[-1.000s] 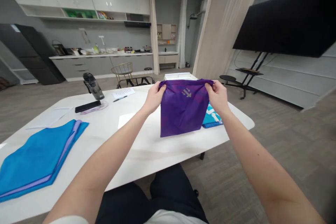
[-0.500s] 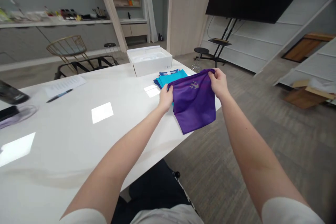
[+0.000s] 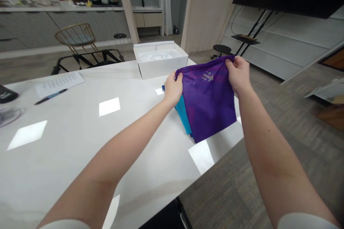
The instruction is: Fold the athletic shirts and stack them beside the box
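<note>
A folded purple cloth with a small grey arrow-like mark hangs between my two hands. My left hand is closed on its upper left corner, thumb on the near side. At the upper right corner, my right hand pinches the fabric and is held a little higher, so the top edge slants. Behind and under the purple cloth lies a stack of folded blue cloth on the white table; most of that stack is hidden. Whether the purple cloth's lower edge touches the stack, I cannot tell.
Beyond the stack, a white open box stands at the table's far edge. To the left lie a printed sheet, a pen and part of a dark bottle. Chairs stand behind the table.
Both hands have carried the purple cloth rightward across the table, from the middle to over the folded blue stack. The view has turned right and down, leaving the left-hand blue pile out of sight.
</note>
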`<state>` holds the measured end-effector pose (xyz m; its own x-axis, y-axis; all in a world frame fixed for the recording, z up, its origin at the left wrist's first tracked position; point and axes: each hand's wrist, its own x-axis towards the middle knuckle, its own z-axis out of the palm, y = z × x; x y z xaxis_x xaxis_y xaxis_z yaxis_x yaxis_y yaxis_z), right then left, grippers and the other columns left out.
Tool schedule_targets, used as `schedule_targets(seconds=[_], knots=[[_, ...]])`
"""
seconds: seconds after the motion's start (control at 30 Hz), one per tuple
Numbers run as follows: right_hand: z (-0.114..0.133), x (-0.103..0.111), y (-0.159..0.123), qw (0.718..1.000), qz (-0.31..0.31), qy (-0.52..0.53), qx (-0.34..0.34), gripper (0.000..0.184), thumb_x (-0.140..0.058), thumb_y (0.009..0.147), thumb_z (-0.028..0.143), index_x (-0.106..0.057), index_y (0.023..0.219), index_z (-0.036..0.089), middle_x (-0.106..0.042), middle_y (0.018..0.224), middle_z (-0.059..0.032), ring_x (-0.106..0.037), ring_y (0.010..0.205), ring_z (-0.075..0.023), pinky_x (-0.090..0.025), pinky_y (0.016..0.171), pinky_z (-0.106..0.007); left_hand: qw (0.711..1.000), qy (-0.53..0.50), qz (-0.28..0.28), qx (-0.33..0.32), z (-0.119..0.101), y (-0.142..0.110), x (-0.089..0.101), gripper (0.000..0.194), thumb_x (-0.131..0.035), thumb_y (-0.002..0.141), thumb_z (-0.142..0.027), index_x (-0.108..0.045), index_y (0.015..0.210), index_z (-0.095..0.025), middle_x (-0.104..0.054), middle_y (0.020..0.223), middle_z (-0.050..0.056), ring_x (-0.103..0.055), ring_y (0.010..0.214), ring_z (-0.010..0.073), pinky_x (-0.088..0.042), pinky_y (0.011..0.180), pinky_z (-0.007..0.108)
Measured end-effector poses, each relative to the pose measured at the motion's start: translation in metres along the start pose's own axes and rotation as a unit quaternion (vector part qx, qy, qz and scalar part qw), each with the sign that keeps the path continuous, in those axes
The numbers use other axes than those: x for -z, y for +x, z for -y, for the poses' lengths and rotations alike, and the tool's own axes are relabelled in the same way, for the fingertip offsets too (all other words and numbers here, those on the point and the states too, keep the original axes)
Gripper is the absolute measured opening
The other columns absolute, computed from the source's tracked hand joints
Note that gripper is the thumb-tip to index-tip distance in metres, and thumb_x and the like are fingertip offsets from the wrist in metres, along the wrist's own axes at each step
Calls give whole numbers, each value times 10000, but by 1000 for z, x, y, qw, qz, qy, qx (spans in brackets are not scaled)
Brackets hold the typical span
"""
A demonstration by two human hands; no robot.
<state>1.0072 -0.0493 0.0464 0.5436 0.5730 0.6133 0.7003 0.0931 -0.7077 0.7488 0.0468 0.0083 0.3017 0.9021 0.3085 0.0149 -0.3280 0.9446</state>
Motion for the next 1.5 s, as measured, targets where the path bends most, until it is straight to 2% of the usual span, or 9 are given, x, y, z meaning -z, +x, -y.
schedule_targets(seconds=[0.2,0.33,0.47,0.53,0.67,0.8,0.97,1.2,1.5], knots=[[-62,-71,11,988,61,-123,-68,328,-633,893,499,-705,932,181,-671,780,-44,-635,804,-235,-539,895,-458,981,102,28,160,69,36,0,159,-603,920,-277,-710,824,-208,-749,890,80,-688,967,269,-502,919,392],[-80,-91,6,977,82,-173,-97,298,-613,897,465,-692,959,185,-687,847,-85,-639,893,-280,-502,970,-516,978,161,24,128,87,47,3,206,-588,931,-304,-685,773,-215,-732,856,108,-684,939,309,-501,910,450],[-72,-97,-4,955,104,-255,-114,400,-609,904,430,-648,1200,163,-658,1179,-198,-604,1124,-371,-450,1005,-638,972,226,-13,60,78,49,4,162,-554,951,-255,-697,1016,-213,-717,1077,138,-636,1117,323,-470,1001,486],[-60,-98,-12,942,115,-301,-91,534,-625,899,420,-569,1366,167,-560,1371,-242,-530,1257,-425,-406,1019,-706,959,281,-8,-32,68,40,1,303,-532,955,-212,-647,1234,-202,-650,1285,162,-568,1253,322,-418,1083,489],[-44,-101,-35,934,217,-284,13,530,-501,986,421,-503,1485,241,-462,1550,-172,-413,1428,-385,-326,1135,-689,907,345,137,-197,59,13,-15,442,-419,1024,-266,-544,1437,-171,-499,1531,152,-420,1441,285,-251,1236,472],[-56,-96,-59,909,322,-261,-38,537,-353,1042,480,-488,1525,290,-371,1645,-103,-289,1529,-362,-276,1181,-694,871,402,245,-143,73,-4,-26,555,-375,1047,-464,-511,1496,-167,-395,1631,141,-285,1540,302,-132,1276,547],[-51,-70,-81,889,334,-293,-110,626,-309,1037,579,-342,1609,326,-216,1707,-83,-195,1560,-389,-200,1143,-798,864,418,252,-123,69,-22,-20,611,-355,1042,-500,-433,1562,-188,-336,1665,118,-245,1563,290,-110,1284,542],[4,-35,-144,906,300,-292,-58,596,-317,1033,597,-414,1568,353,-275,1690,-62,-245,1550,-364,-231,1167,-753,855,391,288,-183,49,-88,0,647,-362,1033,-557,-399,1583,-217,-320,1674,103,-239,1564,279,-105,1286,547],[10,-37,-180,888,294,-353,-23,583,-304,1042,546,-394,1575,327,-320,1675,-61,-266,1547,-325,-219,1202,-695,856,406,288,-138,48,-116,12,648,-376,1029,-558,-385,1588,-230,-285,1689,87,-223,1571,283,-187,1263,591]])
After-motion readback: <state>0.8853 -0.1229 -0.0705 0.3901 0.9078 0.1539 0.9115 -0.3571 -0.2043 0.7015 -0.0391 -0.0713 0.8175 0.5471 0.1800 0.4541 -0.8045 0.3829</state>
